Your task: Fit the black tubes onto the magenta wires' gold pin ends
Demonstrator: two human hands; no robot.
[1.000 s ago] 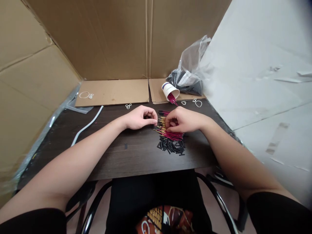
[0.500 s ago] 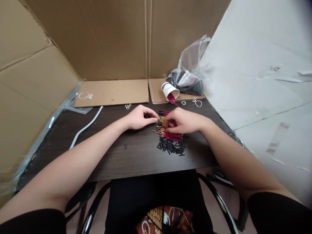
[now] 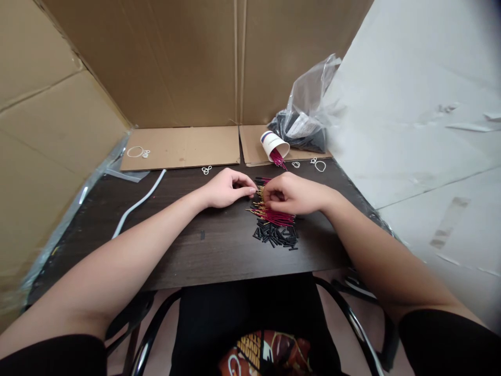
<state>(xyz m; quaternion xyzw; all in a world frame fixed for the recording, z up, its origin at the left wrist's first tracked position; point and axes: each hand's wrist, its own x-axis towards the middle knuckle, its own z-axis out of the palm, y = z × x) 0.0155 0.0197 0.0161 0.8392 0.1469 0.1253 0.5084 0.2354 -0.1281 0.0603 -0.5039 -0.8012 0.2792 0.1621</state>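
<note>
My left hand (image 3: 229, 189) rests on the dark table with thumb and forefinger pinched together beside the gold tips of the wire pieces. What it pinches is too small to make out. Over the same pieces curls my right hand (image 3: 299, 193), its fingertips closed; whatever is in them is hidden. Dark red wire pieces with gold tips (image 3: 279, 217) lie in a bunch just below my right hand. Nearer me is a heap of short black tubes (image 3: 276, 235). Beyond my fingers, red pieces with black ends (image 3: 261, 181) lie side by side, partly covered by the right hand.
A paper cup (image 3: 275, 146) lies tipped over, red wire pieces spilling from its mouth. Behind it stands a clear plastic bag (image 3: 307, 128) of black pieces. White rubber bands (image 3: 206, 170) and a pale bent tube (image 3: 139, 201) lie around. Cardboard walls (image 3: 188, 62) enclose the table.
The camera view has shifted very slightly. Both hands stay in nearly the same place, with the right fingers shifting a little over the wire pieces.
</note>
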